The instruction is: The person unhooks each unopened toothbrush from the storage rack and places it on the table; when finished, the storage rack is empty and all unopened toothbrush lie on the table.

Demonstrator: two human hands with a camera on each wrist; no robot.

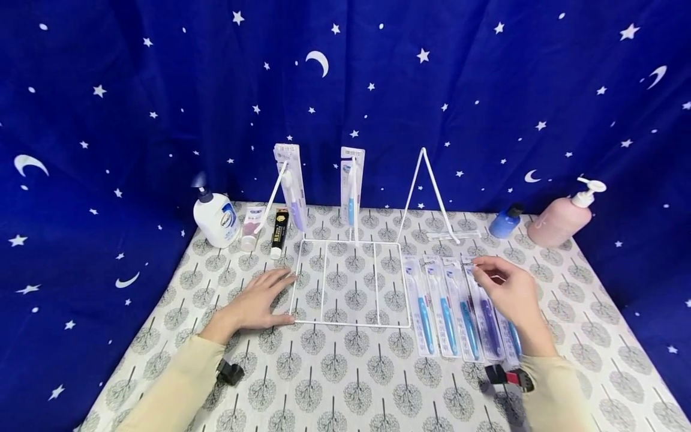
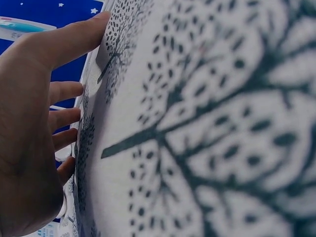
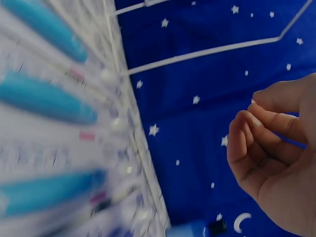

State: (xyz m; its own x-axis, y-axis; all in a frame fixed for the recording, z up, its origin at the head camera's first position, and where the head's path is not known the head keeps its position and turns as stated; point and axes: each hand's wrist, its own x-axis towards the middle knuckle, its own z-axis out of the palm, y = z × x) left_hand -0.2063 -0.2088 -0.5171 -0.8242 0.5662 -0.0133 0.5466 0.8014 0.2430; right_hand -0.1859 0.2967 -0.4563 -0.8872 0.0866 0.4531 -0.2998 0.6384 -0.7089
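Observation:
A white wire rack (image 1: 351, 324) lies on the table with bent uprights at its back. One toothbrush pack with a purple handle (image 1: 291, 192) hangs on its left upright, and one with a blue handle (image 1: 350, 180) on the middle upright. My left hand (image 1: 258, 302) rests at the rack's left side, fingers spread and touching the wire. On the right, several packaged toothbrushes (image 1: 423, 312) lie in a row. Over their top ends hovers my right hand (image 1: 510, 291), fingers loosely bent, thumb near the fingertips. In the right wrist view, nothing shows between those fingers (image 3: 244, 128).
Behind the left hand stand a white pump bottle (image 1: 217, 222), a pink-and-white tube (image 1: 251, 228) and a black tube (image 1: 279, 233). At the back right are a blue bottle (image 1: 505, 222) and a pink pump bottle (image 1: 561, 221). A clear flat strip (image 1: 453, 235) lies near the right upright.

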